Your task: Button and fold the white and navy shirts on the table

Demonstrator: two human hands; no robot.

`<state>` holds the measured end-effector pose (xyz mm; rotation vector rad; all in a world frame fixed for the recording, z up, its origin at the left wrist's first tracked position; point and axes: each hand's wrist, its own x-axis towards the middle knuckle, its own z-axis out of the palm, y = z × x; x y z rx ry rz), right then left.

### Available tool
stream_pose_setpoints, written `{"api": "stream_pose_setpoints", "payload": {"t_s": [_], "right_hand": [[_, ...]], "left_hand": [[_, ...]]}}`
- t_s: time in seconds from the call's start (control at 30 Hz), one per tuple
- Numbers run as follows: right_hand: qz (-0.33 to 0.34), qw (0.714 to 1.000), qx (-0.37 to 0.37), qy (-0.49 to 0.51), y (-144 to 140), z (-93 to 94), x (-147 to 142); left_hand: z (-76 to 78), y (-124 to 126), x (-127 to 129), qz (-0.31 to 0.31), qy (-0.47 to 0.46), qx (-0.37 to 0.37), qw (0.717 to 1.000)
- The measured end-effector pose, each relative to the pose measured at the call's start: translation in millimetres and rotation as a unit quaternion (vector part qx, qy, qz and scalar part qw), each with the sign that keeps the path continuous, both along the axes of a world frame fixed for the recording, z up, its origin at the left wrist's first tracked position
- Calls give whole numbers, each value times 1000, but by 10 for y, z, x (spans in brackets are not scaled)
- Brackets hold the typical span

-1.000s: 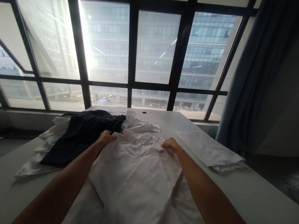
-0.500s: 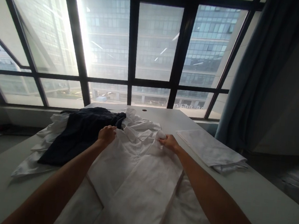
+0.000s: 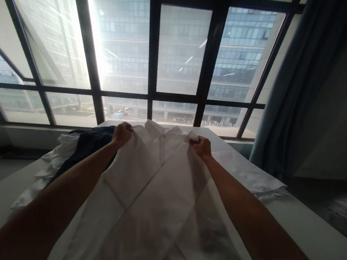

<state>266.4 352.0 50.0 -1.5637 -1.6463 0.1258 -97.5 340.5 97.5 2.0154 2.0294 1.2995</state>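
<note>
Head view: left hand (image 3: 122,133) fisted on the upper left edge of a white cotton shirt (image 3: 151,194), right hand (image 3: 202,146) fisted on the upper right edge. Shirt raised at its top, clear of the pale grey bench (image 3: 310,239), draping down between both forearms toward the camera. Two-point grip at matching height, likely to hold the cloth taut and let the body hang straight; a lengthwise crease down the middle suggests one front panel overlapping the other.

To the left, a dark navy garment (image 3: 87,148) lying over a crumpled heap of white cloth (image 3: 50,162), both on the bench, just beside the left forearm. To the right, a flat folded white cloth (image 3: 249,177), set apart on its own, partly behind the right wrist.

Hard to tell: collar and sleeves of the held shirt, lost in backlight from the large black-framed window (image 3: 152,53). Lower hem cut off by the bottom edge. Fingertips buried in fabric, so exact pinch unclear. Far bench edge hidden behind the lifted cloth. Dark grey curtain (image 3: 303,77) hanging at right.
</note>
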Motion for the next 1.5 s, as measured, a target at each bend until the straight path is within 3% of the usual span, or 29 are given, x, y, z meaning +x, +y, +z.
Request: {"api": "stream_pose_setpoints", "payload": {"t_s": [0.07,0.13,0.2,0.3,0.4,0.5,0.63,0.73,0.87,0.97,1.13,1.27,1.37,1.5], "right_hand": [[-70,995,-36,-69,62,131,-104],[-107,986,-84,-95,41,129,-207],[-93,981,-132,-112,-72,-17,-279],[-14,956,-211,-202,-360,-401,-293],[33,924,-261,-278,-653,-758,-224],[42,921,-265,-284,-864,-894,-154],[48,939,-213,-264,-1165,-770,-139],[123,935,-192,-273,-1509,-703,-146],[193,910,-205,-304,-1940,-799,-127],[177,912,-195,-314,-2123,-862,-118],[219,900,-183,-330,-2324,-793,-176],[253,895,-152,-336,-2522,-729,-290],[306,879,-178,-319,-2653,-742,-382],[327,876,-188,-300,-2662,-765,-365]], "left_hand": [[80,47,115,40,11,-7,999],[4,14,246,72,48,-43,995],[-225,-118,359,53,125,-96,986],[-732,-458,432,-71,241,-168,953],[-1180,-811,400,-140,278,-218,925],[-1365,-1036,366,-154,273,-242,918],[-1248,-1297,424,-147,261,-233,925],[-1159,-1678,529,-209,250,-195,925],[-1207,-2259,663,-354,293,-195,867],[-1241,-2517,712,-368,314,-195,853],[-1236,-2700,721,-418,318,-183,831],[-1247,-2761,726,-418,316,-182,832],[-1235,-2773,719,-433,313,-189,824],[-1193,-2804,691,-454,311,-205,810]]}}
